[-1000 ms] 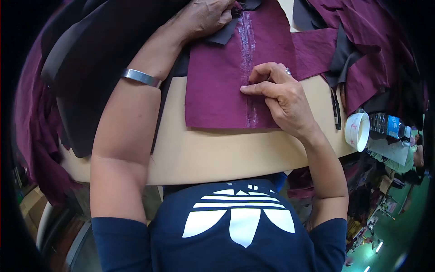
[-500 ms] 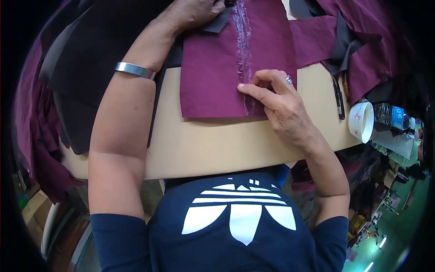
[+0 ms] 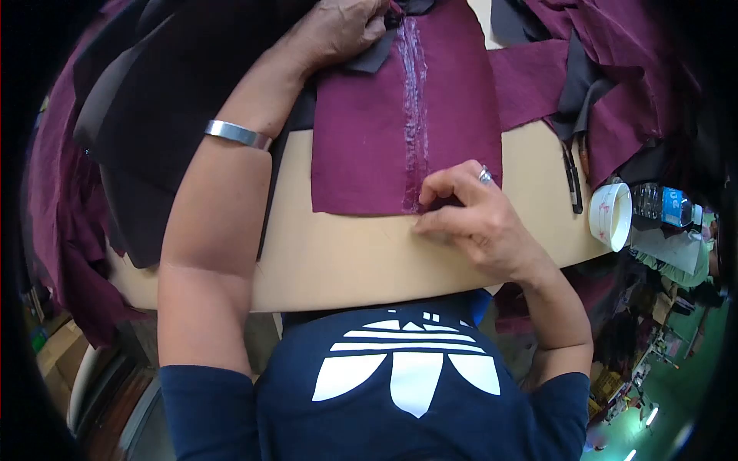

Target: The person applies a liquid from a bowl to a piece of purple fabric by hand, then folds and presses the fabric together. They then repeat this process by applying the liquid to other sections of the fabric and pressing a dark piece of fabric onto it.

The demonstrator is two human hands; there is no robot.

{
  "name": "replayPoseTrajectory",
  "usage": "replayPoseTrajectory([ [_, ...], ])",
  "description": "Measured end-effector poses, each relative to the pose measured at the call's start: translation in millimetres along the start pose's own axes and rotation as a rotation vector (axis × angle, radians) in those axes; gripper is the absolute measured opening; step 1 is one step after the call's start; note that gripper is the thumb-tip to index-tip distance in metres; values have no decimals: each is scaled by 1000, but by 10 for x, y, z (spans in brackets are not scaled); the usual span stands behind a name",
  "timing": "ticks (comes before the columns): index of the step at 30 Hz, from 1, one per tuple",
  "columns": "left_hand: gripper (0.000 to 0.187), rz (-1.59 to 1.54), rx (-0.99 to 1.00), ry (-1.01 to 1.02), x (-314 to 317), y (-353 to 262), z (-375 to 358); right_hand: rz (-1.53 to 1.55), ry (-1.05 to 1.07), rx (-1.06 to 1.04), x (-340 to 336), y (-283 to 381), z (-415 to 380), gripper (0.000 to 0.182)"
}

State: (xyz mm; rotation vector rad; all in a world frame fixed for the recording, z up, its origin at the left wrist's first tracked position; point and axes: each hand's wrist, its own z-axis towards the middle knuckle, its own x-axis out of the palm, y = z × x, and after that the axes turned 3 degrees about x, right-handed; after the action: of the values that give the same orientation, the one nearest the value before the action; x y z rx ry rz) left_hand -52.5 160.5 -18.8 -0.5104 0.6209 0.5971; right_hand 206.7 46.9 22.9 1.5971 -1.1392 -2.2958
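A maroon cloth panel (image 3: pixel 361 146) lies flat before me. Down its middle runs a shiny, whitish, wet-looking strip (image 3: pixel 413 107). At the panel's upper edge my left hand (image 3: pixel 350 31) is closed, beside a small dark cloth flap (image 3: pixel 374 58); its fingertips are partly cut off, so what they hold is hidden. My right hand (image 3: pixel 473 219) is at the lower edge, by the strip's bottom end. Its fingers are bent, with thumb and forefinger tips a little apart: the forefinger is over the cloth, the thumb just past its edge.
A pale tabletop (image 3: pixel 338 261) curves in front of my body. Large black cloth (image 3: pixel 154 146) covers its left side. To the right are more maroon cloth (image 3: pixel 530 77), a black pen (image 3: pixel 572 180), a white bowl (image 3: pixel 607 219) and a plastic bottle (image 3: pixel 667 206).
My right hand has moved down along the strip to the panel's lower edge, and its thumb has come off the strip. My left hand stays at the top; the whole view has shifted slightly.
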Motion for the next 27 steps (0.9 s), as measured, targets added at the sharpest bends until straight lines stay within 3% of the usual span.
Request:
replayPoseTrajectory([
  [2, 10, 1, 23, -7, 15, 9, -1, 155, 7, 98, -175, -11, 170, 27],
  [5, 12, -29, -25, 32, -13, -39, 36, -22, -223, 170, -309, -225, 602, 31],
  [7, 19, 53, -137, 97, 124, 53, -10, -164, -264, 144, -310, -460, 866, 33],
  [8, 19, 97, -47, 21, 166, 92, -41, -235, -286, 131, -299, -583, 964, 35],
  [12, 20, 47, -136, 71, 128, 54, -26, -358, -327, 90, -178, -894, 1113, 35],
  [15, 21, 32, -137, 78, 108, 43, -42, -470, -255, -23, -182, -806, 958, 33],
  [18, 20, 65, -119, 52, 141, 87, -57, -342, -141, -54, -255, -633, 811, 32],
  [21, 19, 66, -138, 67, 165, 75, -39, -256, -179, 16, -306, -706, 928, 32],
  [22, 19, 52, -160, 97, 139, 54, -23, -285, -288, 10, -249, -759, 970, 31],
  [25, 18, 59, -153, 110, 76, -18, 0, -632, -215, -27, -180, -732, 901, 28],
  [27, 17, 67, -154, 106, 39, -34, -7, -586, -202, -78, -151, -629, 755, 32],
])
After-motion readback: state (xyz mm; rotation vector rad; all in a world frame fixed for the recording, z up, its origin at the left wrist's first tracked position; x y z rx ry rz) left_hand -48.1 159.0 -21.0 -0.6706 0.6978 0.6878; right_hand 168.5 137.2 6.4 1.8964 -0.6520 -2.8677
